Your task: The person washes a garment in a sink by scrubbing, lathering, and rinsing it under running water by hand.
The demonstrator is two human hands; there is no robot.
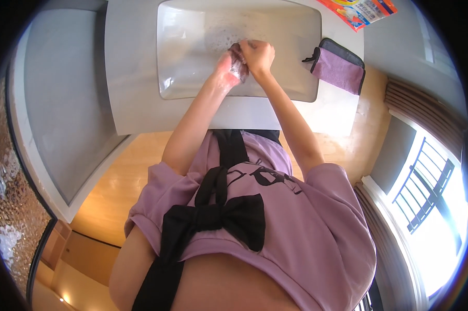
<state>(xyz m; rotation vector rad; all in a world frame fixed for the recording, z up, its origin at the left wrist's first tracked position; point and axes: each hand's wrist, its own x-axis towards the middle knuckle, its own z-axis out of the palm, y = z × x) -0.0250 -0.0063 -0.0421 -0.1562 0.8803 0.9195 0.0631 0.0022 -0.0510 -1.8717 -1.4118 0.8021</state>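
Note:
Over the sink (192, 78), my two hands meet on a small dark wet cloth (239, 72) streaked with white suds. My left hand (224, 65), reddened and soapy, holds the cloth against its inner side; its fingers are mostly hidden. Pressed against it from the right, my right hand (261, 54) is closed in a fist on the upper part of the cloth. Whether the cloth is a sock or another small piece of fabric cannot be made out. Foam bubbles (226, 35) cling to the basin beyond my hands.
A folded purple cloth with black edging (338, 71) lies on the white counter (133, 78) right of the basin. Behind it is an orange and blue packet (366, 11). A barred window (425, 181) is at the right, a grey panel (70, 93) at the left.

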